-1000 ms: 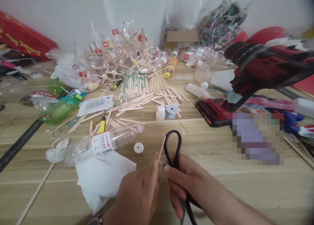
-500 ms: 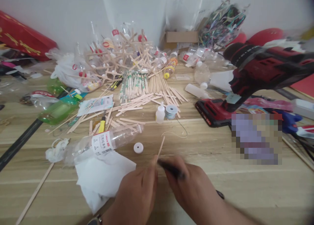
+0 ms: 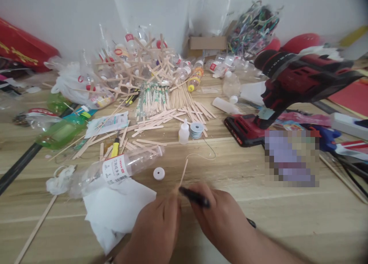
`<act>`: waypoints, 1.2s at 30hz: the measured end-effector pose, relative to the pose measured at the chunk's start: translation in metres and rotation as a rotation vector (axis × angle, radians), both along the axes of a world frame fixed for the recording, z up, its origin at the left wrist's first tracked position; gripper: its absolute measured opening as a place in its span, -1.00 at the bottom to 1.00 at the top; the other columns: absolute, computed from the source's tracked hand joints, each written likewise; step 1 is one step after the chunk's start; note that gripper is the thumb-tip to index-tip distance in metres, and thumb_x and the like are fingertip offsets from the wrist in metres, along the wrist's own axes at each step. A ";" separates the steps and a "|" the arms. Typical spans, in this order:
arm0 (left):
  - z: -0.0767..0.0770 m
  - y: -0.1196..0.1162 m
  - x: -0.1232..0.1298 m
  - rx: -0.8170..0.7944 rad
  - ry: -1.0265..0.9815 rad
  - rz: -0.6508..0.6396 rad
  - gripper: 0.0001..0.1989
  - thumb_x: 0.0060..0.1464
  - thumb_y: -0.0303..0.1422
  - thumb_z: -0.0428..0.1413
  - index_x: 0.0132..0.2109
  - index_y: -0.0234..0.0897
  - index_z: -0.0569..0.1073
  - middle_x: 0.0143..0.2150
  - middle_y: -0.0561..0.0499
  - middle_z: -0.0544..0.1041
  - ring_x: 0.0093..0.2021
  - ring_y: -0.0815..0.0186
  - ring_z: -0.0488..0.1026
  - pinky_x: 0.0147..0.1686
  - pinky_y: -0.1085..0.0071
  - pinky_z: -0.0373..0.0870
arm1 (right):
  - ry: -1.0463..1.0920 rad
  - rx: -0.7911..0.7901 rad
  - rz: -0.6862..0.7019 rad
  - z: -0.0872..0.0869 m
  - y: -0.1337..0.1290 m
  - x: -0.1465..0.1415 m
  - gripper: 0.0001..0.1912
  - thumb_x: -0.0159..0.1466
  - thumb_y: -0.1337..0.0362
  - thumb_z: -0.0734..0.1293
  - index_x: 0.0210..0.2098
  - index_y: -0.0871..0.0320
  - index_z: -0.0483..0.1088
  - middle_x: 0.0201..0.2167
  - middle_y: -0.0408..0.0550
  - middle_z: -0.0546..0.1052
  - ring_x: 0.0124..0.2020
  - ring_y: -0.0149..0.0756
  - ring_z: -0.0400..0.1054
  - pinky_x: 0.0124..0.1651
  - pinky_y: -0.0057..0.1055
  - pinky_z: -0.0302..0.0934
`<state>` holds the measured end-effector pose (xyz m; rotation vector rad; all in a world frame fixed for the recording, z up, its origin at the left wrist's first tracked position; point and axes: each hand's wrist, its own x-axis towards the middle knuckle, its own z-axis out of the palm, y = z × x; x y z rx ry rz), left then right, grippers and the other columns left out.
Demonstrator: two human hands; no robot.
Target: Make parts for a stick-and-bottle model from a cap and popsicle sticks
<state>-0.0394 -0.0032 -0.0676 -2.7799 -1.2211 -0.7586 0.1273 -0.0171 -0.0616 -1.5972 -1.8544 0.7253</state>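
Bottom centre of frame: left hand (image 3: 158, 221) was nearly closed, thumb and fingers pinching a thin wooden stick (image 3: 183, 174). Right hand (image 3: 214, 210), just beside it, was curled round a black tool (image 3: 198, 198), blurred; couldn't tell its type. Tool tip met or nearly met the stick at the left fingertips; contact not resolvable. Black loop (image 3: 251, 222) poked out past the right wrist; couldn't tell if it belonged to the tool.

Stick sat just below frame centre, lower end hidden in the left grip, free end pointing up and slightly right. Handling, my read: very light, stiff, not slippery, but thin enough to snap or splinter under side load. Best hold: pinch near the tool tip, free length kept short. Tool looked like the heavier item; best gripped by its body, clear of the tip.

Left of the hands: white sheet (image 3: 115, 218), then clear bottle (image 3: 115, 171). White cap (image 3: 159, 174), 1 centre hole, lay between bottle and stick. Thin thread (image 3: 214, 155) curved from near the stick's free end towards the spool (image 3: 196, 129), beside a squeeze bottle (image 3: 184, 133). Drill (image 3: 304, 72) stood at right. Upper centre: loose flat sticks (image 3: 155, 124), then cardboard box (image 3: 207, 43).
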 end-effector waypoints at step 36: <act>0.002 0.000 0.002 0.037 -0.025 -0.027 -0.72 0.31 -0.56 -0.26 -0.11 -0.35 0.33 -0.56 0.00 0.54 -0.64 0.29 0.50 -0.66 0.47 0.43 | 0.190 -0.220 0.009 0.010 0.001 0.001 -0.84 0.25 0.19 0.07 -0.32 0.08 0.21 -0.62 -0.11 0.43 -0.56 -0.10 0.47 -0.48 -0.27 0.29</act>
